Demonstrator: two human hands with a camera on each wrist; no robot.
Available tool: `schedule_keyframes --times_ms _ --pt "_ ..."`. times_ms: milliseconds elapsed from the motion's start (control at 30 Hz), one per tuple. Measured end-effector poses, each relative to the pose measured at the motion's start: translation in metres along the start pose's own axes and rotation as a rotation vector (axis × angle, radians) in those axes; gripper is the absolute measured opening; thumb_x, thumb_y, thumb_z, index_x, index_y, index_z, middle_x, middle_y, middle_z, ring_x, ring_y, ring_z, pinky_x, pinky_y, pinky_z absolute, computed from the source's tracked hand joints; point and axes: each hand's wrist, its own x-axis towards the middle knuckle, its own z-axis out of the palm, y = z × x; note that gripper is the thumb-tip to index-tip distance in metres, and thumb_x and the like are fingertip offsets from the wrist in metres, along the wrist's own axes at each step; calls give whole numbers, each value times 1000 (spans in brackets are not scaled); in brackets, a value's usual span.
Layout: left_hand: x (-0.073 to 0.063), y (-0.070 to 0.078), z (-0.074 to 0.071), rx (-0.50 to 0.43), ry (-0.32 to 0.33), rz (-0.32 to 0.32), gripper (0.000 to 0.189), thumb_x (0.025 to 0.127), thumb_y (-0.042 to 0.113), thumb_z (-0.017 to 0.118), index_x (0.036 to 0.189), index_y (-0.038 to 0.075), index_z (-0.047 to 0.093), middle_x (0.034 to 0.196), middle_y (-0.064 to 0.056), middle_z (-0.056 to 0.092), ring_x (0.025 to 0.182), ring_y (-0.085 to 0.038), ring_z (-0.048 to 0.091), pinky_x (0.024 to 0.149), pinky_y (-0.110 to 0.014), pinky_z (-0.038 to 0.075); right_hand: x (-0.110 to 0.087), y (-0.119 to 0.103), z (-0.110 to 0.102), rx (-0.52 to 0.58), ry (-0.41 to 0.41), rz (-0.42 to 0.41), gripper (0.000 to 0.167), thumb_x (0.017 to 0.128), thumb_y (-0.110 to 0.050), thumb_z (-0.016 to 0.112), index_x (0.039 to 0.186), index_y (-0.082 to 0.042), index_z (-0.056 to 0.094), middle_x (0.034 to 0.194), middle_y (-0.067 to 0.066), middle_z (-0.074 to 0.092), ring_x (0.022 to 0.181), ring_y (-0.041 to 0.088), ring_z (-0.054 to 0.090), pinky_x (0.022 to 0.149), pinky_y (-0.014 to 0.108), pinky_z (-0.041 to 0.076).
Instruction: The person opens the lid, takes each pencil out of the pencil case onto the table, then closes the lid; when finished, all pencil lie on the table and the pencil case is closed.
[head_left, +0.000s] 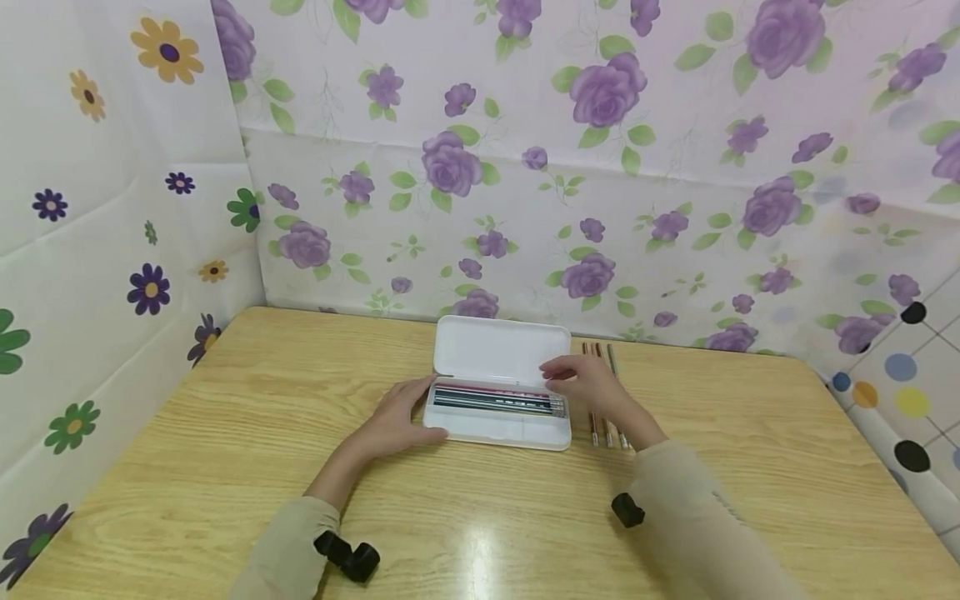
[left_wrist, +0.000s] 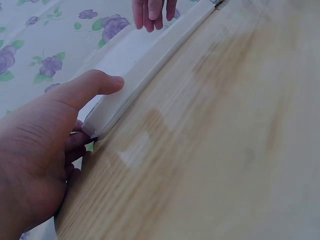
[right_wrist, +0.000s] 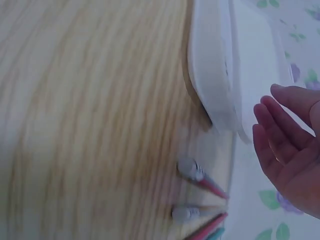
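Note:
A white pencil case lies on the table with its lid raised at the back. Inside it, several dark and red pencils lie side by side. My left hand grips the case's left end, thumb at the front wall and fingers around the side; the left wrist view shows this thumb over the rim. Above the case's right end hovers my right hand, its fingers loosely bent with nothing between them, as the right wrist view also shows.
Three pencils lie on the table just right of the case, partly under the right hand, ferrule ends toward me. The wooden table meets a flowered cloth wall behind the case. Another flowered cloth hangs on the left.

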Motion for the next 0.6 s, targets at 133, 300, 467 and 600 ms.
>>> schedule_keyframes --times_ms 133,300,467,600 --pt "0 -1 0 1 0 5 94 76 39 79 152 10 33 149 -14 37 138 -35 24 108 -58 24 4 -10 11 14 -70 -16 24 90 -6 67 113 0 70 101 9 71 94 24 65 82 39 53" --pt "1 -1 0 -3 1 2 94 75 38 79 152 10 33 149 -13 37 138 -34 24 108 -57 24 7 -19 22 46 -144 -48 22 90 -3 66 111 1 71 99 8 71 91 19 65 78 34 53" --pt "1 -1 0 -1 2 10 92 75 38 79 151 12 34 148 -13 38 137 -35 25 108 -58 24 8 -23 32 34 -200 -65 20 89 -2 67 108 0 72 95 3 71 89 14 65 79 30 53" --pt "0 0 -1 -11 1 6 91 75 37 79 151 14 36 148 -13 38 138 -34 24 108 -57 23 7 -27 35 25 -231 -54 19 89 -3 67 107 -1 73 97 4 72 90 15 65 80 31 53"
